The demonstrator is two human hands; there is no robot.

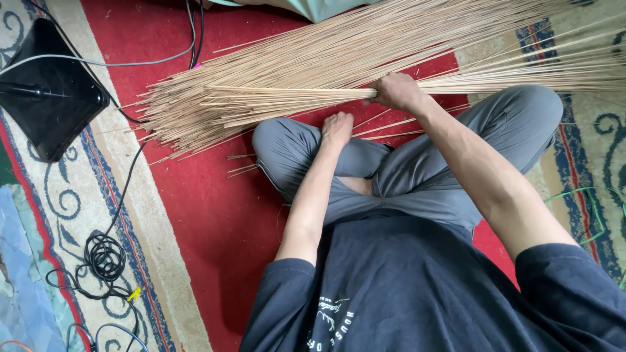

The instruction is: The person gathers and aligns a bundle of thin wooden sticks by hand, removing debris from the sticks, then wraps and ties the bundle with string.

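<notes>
Sticks (pixel 293 72), long and thin and pale tan, are lying in a big pile across the red rug (pixel 195 208), just past the person's crossed legs. The pile is reaching from the left side up to the top right corner. The stick ends on the left are spreading out like a fan.

The right hand (pixel 396 91) is gripping a small bunch of sticks (pixel 287 93). Its fingers are curling tight around the bunch, making a fist. The bunch is sticking out flat to the left of the fist, and more of it is running out to the right.

The left hand (pixel 337 128) is resting low, near the left knee of the gray pants (pixel 293 153). Its fingers are bending down and pointing toward a few loose sticks (pixel 385 127) on the rug. I cannot tell if the fingers are pinching a stick or only touching the rug.

A few short stick pieces (pixel 241 168) are lying on the rug beside the knee.

A flat black stand (pixel 49 104) is sitting at the far left, well apart from the hands. A black cord (pixel 104 257) is looping in a coil on the patterned edge of the rug.
</notes>
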